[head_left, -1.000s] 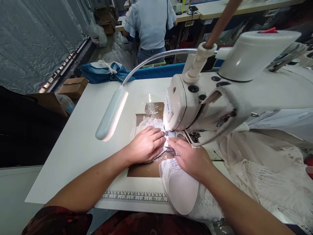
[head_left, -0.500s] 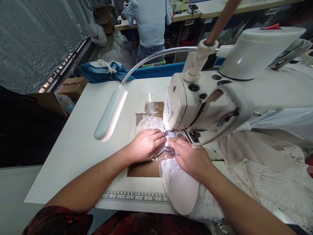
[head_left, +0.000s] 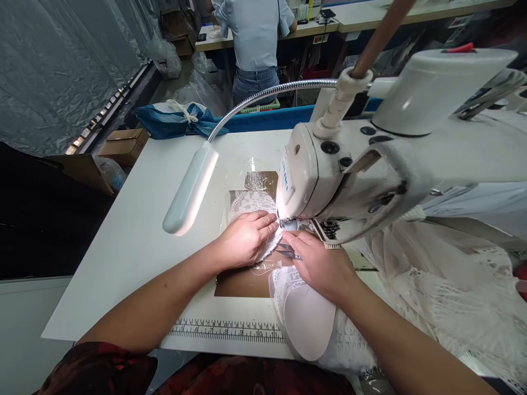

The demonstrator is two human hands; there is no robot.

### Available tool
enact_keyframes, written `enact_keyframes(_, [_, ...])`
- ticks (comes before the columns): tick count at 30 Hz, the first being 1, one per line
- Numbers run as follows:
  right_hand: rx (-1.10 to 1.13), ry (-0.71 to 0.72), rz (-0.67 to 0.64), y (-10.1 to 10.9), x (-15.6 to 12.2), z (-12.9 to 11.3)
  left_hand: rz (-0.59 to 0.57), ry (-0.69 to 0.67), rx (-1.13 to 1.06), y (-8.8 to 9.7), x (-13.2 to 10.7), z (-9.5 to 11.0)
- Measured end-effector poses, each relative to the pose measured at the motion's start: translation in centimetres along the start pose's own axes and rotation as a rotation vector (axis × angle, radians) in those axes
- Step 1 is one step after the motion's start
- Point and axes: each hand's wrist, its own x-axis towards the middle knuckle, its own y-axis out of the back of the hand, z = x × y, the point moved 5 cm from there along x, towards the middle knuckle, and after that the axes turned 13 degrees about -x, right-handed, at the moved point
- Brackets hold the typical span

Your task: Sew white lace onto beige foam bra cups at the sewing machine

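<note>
A white lace piece (head_left: pixel 249 202) with a scalloped, rounded edge lies under the needle area of a white sewing machine (head_left: pixel 300 170). My left hand (head_left: pixel 249 236) rests on it, fingers stretched out and lying flat, tips close to the presser foot. Beside the lace edge, my right hand (head_left: pixel 319 260) has its fingertips near the presser foot. Thread snips (head_left: pixel 289 252) are held in it, their dark blades pointing left from under the fingers. Below that hand, a smooth white moulded cup (head_left: pixel 310 323) with lace trim lies at the table's front edge.
A lamp (head_left: pixel 191 186) on a bent metal neck hangs over the white table (head_left: pixel 135 219). Brown tape (head_left: pixel 242 284) covers part of the tabletop, and a printed ruler (head_left: pixel 230 331) runs along its front. White lace fabric (head_left: pixel 453 296) is heaped at right. Another person (head_left: pixel 255 44) sits ahead.
The lace piece has turned and shifted slightly under my left hand, showing more of its curved edge and a loose thread below. My right hand stays nearly in place with the snips.
</note>
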Motion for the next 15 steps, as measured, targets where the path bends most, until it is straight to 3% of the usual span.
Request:
enact_keyframes(6, [0.04,0.151,0.09,0.3,-0.3,-0.7,-0.008,0.031,-0.015,0.2,-0.1,-0.1])
enact_keyframes(11, [0.035,0.129,0.052,-0.1,-0.2,-0.7,0.012,-0.019,-0.05,0.6,-0.7,0.2])
enact_keyframes(15, [-0.006,0.091,0.025,-0.2,-0.2,-0.7,-0.058,-0.089,-0.054,0.4,-1.1,0.3])
